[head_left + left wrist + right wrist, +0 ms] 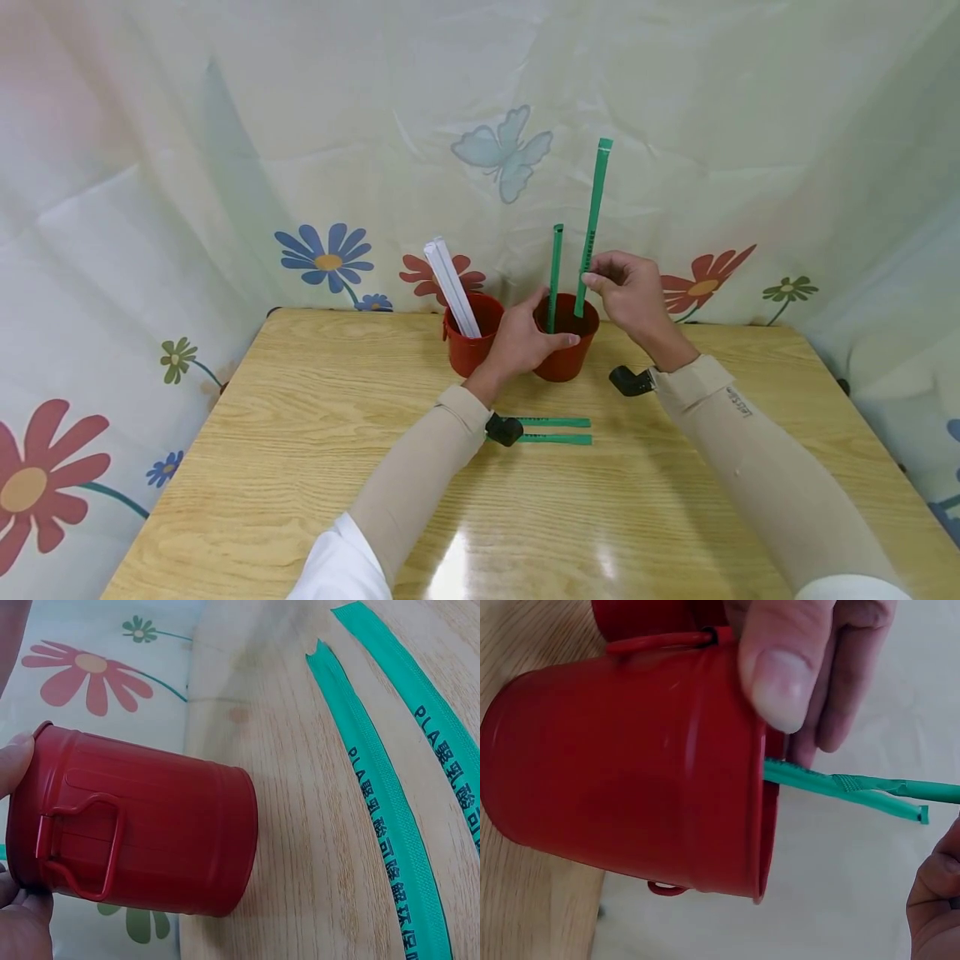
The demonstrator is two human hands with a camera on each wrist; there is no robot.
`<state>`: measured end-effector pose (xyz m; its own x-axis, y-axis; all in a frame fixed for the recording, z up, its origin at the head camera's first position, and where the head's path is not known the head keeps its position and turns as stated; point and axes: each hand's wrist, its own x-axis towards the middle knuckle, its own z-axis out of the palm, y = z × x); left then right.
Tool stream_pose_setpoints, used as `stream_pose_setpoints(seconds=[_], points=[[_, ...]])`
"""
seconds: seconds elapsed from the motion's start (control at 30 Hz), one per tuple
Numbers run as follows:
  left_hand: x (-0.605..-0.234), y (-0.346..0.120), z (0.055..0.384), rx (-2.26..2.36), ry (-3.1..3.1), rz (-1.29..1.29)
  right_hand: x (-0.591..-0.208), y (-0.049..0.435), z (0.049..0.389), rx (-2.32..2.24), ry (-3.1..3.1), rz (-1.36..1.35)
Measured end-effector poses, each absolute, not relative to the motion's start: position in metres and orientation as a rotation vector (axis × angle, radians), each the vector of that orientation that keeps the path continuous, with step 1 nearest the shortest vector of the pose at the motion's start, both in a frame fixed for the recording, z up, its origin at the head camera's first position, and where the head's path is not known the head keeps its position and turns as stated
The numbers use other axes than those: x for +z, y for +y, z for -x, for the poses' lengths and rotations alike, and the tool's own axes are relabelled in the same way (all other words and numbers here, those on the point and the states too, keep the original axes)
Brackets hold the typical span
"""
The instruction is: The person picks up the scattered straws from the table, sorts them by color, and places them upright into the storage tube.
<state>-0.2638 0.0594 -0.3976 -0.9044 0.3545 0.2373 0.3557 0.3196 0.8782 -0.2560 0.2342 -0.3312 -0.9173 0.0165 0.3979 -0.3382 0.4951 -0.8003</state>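
Observation:
My right hand point(636, 293) pinches a green-wrapped straw point(597, 192) near its lower end. The straw stands nearly upright, its bottom end at the mouth of the right red bucket point(564, 365). Another green-wrapped straw point(555, 262) leans inside that bucket. With thumb and fingers spread across the rim, my left hand point(520, 337) grips the same bucket. In the left wrist view a wire handle shows on the side of the bucket point(165, 825). The right wrist view has the left thumb point(784, 682) against the rim, close to the green straws.
To the left, a second red bucket point(467, 357) holds several white-wrapped sticks point(453, 283). Two green-wrapped straws point(558, 439) lie on the wooden table point(300, 467) in front of the buckets, partly behind the left wrist. A flowered cloth point(360, 125) hangs behind the table.

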Motion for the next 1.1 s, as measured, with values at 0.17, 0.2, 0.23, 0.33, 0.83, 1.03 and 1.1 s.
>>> stream_pose_setpoints(seconds=[0.17,0.2,0.23,0.33,0.83,1.03,1.1], points=[[-0.397,0.06,0.263,-1.699,-2.554,0.69,-0.338,0.235,0.26,1.392,-2.395,-0.241],[-0.396,0.06,0.262,-1.696,-2.558,0.684,-0.339,0.236,0.261,1.391,-2.393,-0.242],[-0.396,0.059,0.262,-1.691,-2.565,0.678,-0.341,0.236,0.262,1.39,-2.394,-0.243],[-0.395,0.059,0.262,-1.669,-2.582,0.663,-0.347,0.238,0.262,1.348,-2.432,-0.226],[-0.394,0.06,0.261,-1.629,-2.618,0.615,-0.381,0.249,0.224,0.787,-2.594,-0.187],[-0.395,0.059,0.262,-1.639,-2.614,0.635,-0.397,0.243,0.2,0.813,-2.55,-0.299],[-0.395,0.059,0.263,-1.636,-2.605,0.642,-0.402,0.238,0.192,0.845,-2.568,-0.362]])
